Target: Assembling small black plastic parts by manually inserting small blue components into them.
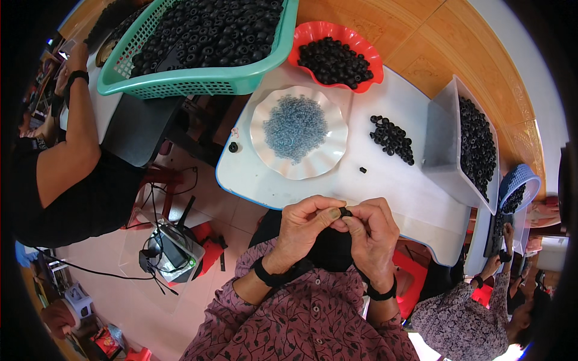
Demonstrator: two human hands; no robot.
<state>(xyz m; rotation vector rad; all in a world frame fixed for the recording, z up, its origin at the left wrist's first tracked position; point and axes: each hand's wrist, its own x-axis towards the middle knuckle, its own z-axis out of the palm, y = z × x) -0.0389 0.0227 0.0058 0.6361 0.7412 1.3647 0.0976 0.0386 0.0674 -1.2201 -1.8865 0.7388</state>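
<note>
My left hand [304,231] and my right hand [374,236] meet in front of my chest, near the table's front edge. Between their fingertips is a small black ring-like part [345,212], pinched from both sides; the fingers cover much of it. Just beyond my hands, a white scalloped plate [328,159] carries a heap of small clear bluish pieces [295,129]. To its right lies a loose pile of small black parts [392,139], with a single small black piece [363,170] nearer to me. One black ring [233,147] rests at the table's left edge.
A green basket [198,84] full of black rings stands far left. Behind the plate is a red scalloped dish [373,63] of black parts. A translucent bin [442,138] and a blue basket [525,174] stand right. Other people work at both sides. Cables [153,259] trail across the floor.
</note>
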